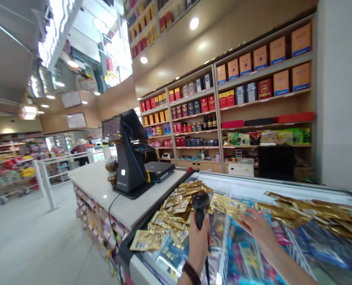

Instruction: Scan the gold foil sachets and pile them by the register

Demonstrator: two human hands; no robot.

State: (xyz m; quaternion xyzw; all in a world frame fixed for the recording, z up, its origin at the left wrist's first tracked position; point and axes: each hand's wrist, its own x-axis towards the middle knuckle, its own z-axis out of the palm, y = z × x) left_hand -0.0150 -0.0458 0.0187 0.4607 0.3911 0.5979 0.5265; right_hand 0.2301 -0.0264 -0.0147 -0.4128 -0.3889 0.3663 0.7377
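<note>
My left hand [197, 239], with a dark beaded bracelet at the wrist, is wrapped round the handle of a black barcode scanner [200, 202]. A gold foil packet [227, 205] is pinched by one end in my right hand [257, 225]; its other end points left, close to the scanner's head. Left of and behind the scanner, a heap of similar gold packets [176, 209] lies on the glass top of a chest freezer [238, 178]. Right of my right hand, a second heap of gold packets [318, 215] spreads over the glass. Colourful packages [247, 253] show beneath the glass.
A white counter [95, 184] adjoins the freezer on the left, carrying a black checkout terminal [131, 158] and a dark flat box [159, 171]. Shelves with boxed goods [193, 107] line the back wall. White railings [46, 182] and a distant person [81, 150] appear at far left.
</note>
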